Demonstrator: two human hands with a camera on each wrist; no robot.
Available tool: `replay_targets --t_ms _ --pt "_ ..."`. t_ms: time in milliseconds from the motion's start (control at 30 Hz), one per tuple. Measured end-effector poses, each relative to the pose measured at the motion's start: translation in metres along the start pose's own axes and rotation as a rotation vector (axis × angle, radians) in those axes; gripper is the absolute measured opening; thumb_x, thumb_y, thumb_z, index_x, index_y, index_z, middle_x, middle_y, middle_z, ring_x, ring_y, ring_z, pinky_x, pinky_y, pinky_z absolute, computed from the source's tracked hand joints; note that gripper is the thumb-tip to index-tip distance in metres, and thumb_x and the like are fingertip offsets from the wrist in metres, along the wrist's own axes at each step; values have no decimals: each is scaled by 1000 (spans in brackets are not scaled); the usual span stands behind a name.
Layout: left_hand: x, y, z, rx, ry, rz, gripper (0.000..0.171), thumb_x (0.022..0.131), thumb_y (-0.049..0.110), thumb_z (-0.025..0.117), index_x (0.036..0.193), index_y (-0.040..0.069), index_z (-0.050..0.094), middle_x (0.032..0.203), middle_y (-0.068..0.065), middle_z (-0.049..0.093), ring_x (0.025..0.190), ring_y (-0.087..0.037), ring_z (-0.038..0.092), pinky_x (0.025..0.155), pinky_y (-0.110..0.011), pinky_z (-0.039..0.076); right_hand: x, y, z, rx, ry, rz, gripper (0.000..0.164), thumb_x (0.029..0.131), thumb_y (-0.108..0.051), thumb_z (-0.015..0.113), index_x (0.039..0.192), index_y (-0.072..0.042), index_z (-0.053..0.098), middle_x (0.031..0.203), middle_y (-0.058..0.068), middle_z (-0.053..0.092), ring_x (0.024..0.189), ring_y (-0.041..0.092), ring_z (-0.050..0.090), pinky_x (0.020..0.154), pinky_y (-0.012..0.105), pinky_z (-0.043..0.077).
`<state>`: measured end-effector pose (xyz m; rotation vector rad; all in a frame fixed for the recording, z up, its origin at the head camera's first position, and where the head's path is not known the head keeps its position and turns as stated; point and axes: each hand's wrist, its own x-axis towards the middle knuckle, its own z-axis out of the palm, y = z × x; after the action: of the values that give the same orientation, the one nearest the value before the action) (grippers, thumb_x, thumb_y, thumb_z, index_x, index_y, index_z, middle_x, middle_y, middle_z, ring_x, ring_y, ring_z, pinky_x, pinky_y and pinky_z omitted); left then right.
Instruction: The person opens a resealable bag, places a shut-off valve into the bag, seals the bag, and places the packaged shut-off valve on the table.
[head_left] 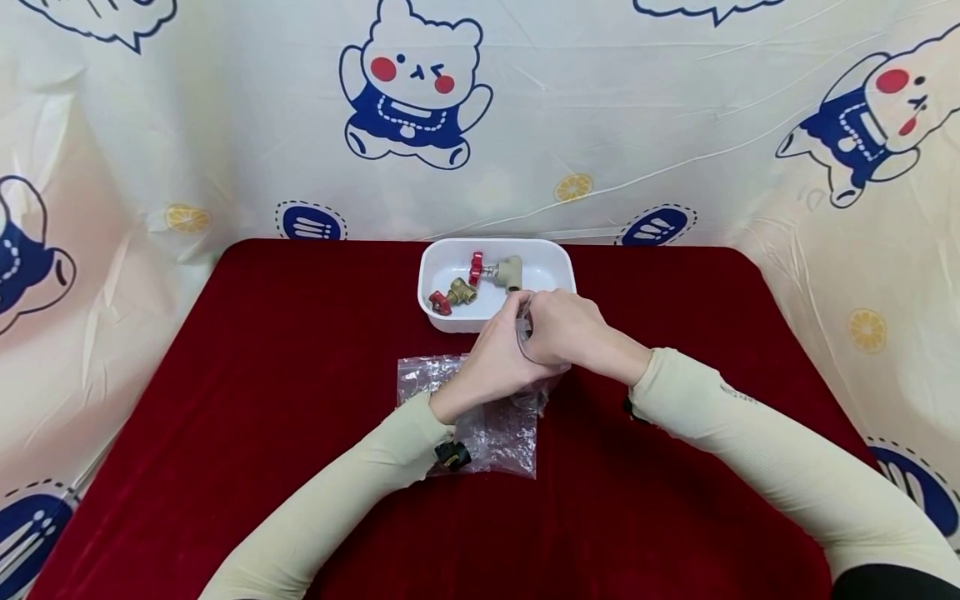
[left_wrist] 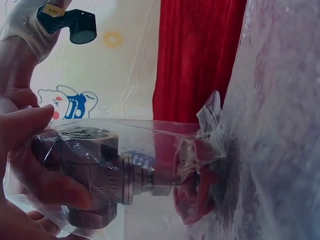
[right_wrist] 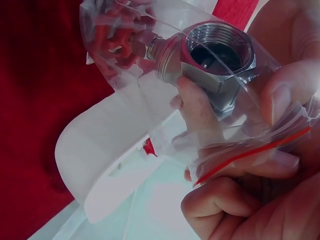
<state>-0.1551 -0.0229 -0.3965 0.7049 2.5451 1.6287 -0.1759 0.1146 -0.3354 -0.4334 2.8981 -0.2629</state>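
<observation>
My left hand [head_left: 495, 358] and right hand [head_left: 573, 329] meet at the near right edge of the white tray, both gripping a clear zip bag [right_wrist: 235, 157] with a red closure strip. Inside the bag is a silvery metal valve [left_wrist: 92, 175] with a red handwheel [left_wrist: 192, 182]. In the right wrist view the valve's threaded opening [right_wrist: 220, 47] shows through the plastic, and fingers lie around the bag's mouth. Overlapping fingers partly hide which fingertips belong to which hand.
The white tray [head_left: 551, 260] holds a brass valve [head_left: 461, 292] with a red handle and a beige valve [head_left: 507, 272] with a red handwheel. Clear plastic bags [head_left: 495, 442] lie on the red cloth [head_left: 315, 367] below the left forearm. A printed curtain [head_left: 525, 100] hangs behind.
</observation>
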Motion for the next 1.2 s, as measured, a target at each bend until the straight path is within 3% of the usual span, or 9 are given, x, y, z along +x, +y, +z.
replay_targets --t_ms 267,500,667,767,933,1067,1200 --pt "-1 -2 -1 12 3 12 92 72 25 95 147 7 45 133 -8 63 120 -21 60 106 -35 46 1 0 3 -7 7 -19 19 84 -21 68 93 -5 72 86 12 71 77 27 68 62 52 58" --pt "1 1 -3 0 -12 13 93 72 27 97 148 10 44 136 -4 61 123 -16 58 108 -32 44 2 4 -4 -4 -37 -27 17 85 -24 71 91 -8 72 83 9 69 75 25 65 60 50 57" --pt "3 1 -7 6 -32 13 99 69 35 100 148 14 44 135 1 60 122 -13 57 107 -33 44 -4 9 -18 61 -57 -81 14 84 -23 73 75 -13 69 67 3 62 65 23 59 55 41 50" --pt "3 -1 -12 -37 -80 -4 102 69 37 101 150 17 42 137 2 58 125 -13 56 109 -36 43 -11 13 -26 137 5 -148 18 87 -23 73 70 -15 71 55 -3 54 58 19 54 51 34 45" --pt "3 -7 -24 -179 -176 -7 87 81 22 93 152 16 42 146 -2 53 136 -19 51 109 -44 45 -33 21 -42 221 97 -204 20 97 -28 73 86 -11 77 49 -6 49 48 15 51 49 32 43" --pt "5 -12 -31 -253 -226 25 67 97 12 76 154 7 42 149 -15 52 138 -28 51 109 -45 47 -55 31 -51 252 -14 -216 25 102 -35 71 95 -12 76 52 -5 55 47 14 55 52 35 48" --pt "7 -15 -36 -314 -207 25 42 112 12 49 152 -3 46 145 -26 54 136 -35 52 110 -43 46 -72 36 -48 234 -109 -274 32 101 -46 71 98 -14 75 56 -8 57 48 11 56 55 34 51"
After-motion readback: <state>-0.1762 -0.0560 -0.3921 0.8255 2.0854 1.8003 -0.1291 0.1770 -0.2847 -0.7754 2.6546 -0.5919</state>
